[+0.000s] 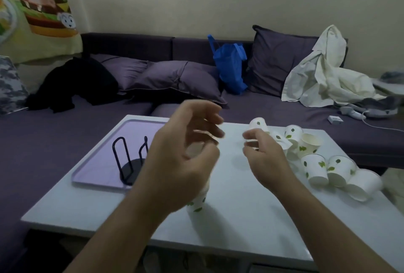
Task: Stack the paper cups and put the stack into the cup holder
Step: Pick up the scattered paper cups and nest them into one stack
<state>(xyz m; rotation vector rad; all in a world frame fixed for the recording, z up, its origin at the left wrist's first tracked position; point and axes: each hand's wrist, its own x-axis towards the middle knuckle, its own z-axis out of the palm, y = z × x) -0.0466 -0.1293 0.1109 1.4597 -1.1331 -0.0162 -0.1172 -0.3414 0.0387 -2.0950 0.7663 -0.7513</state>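
Observation:
A short stack of white paper cups with green leaf prints (pixel 197 202) stands upright at the middle of the white table (pixel 240 218). My left hand (pixel 185 159) is blurred and wraps round the stack's upper part, thumb in front, hiding the rim. My right hand (pixel 260 154) hovers just right of it, fingers loosely curled and holding nothing, close to a loose cup (pixel 259 123). Several more loose cups (pixel 317 167) lie tumbled at the table's right. The black wire cup holder (pixel 129 161) stands on a lilac tray (pixel 98 163) to the left, partly hidden by my left arm.
A purple sofa (pixel 87 130) runs behind and beside the table, with cushions, a blue bag (pixel 231 65), a black garment (pixel 74 84) and a white cloth (pixel 323 76) on it. A charger and cable (pixel 336 120) lie at the far right.

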